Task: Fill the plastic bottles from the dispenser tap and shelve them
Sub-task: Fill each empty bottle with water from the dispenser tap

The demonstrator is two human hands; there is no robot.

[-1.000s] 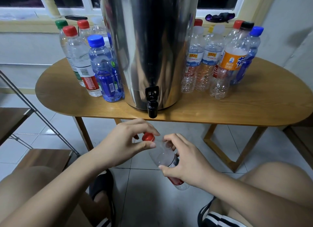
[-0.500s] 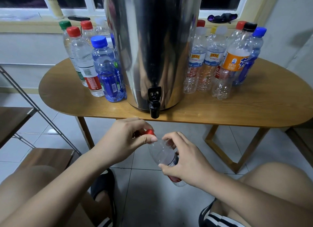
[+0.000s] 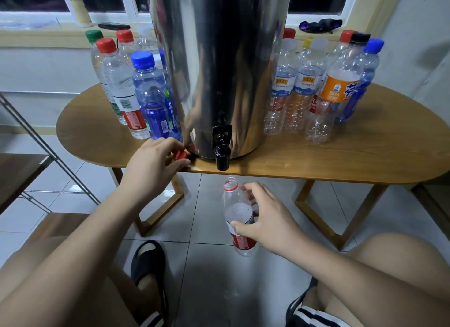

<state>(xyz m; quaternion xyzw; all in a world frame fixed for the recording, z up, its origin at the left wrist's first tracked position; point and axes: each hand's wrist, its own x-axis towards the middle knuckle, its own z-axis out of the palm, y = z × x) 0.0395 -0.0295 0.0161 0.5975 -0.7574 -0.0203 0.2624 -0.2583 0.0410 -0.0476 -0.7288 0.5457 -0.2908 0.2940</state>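
Observation:
My right hand [image 3: 265, 219] grips an empty clear bottle [image 3: 237, 212] with a red label, upright and uncapped, its mouth just below the black tap [image 3: 222, 153] of the steel dispenser [image 3: 219, 66]. My left hand [image 3: 153, 163] pinches the bottle's red cap [image 3: 180, 154] at the table's front edge, left of the tap.
Capped bottles stand in a group on the left [image 3: 136, 90] and another on the right [image 3: 316, 87] of the dispenser on the oval wooden table [image 3: 341, 156]. A metal-framed shelf with wooden boards [image 3: 22, 170] is at my left. My knees and a black sandal [image 3: 148, 261] are below.
The red cap came off the bottle; my left hand carried it up to the table edge. My right hand turned the bottle upright under the tap.

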